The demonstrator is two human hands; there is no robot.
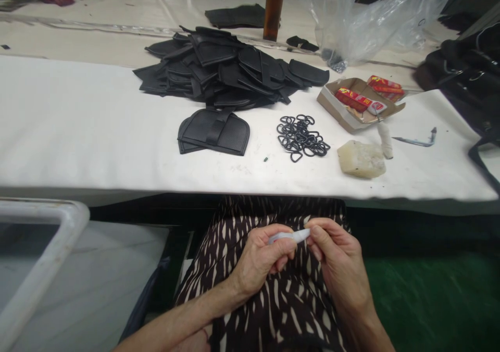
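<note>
Over my lap, my left hand (262, 261) grips the body of a small white glue tube (287, 236) between thumb and fingers. The thumb and fingertips of my right hand (336, 255) pinch the narrow tip of the same tube; whether a cap sits there is hidden by the fingers. On the table beyond lies a pair of stacked black leather pouches (214, 133), the top one with a strap across it. To their right is a loose cluster of black D-rings (300, 137).
A heap of black leather pieces (234, 71) lies behind. At right are an open carton (339, 110) with red-and-yellow packets, a yellowish block (361, 159) and a bent metal tool (416, 141). A bottle (273, 11) and plastic bag (351, 19) stand farther back. A white frame (50, 248) is at left.
</note>
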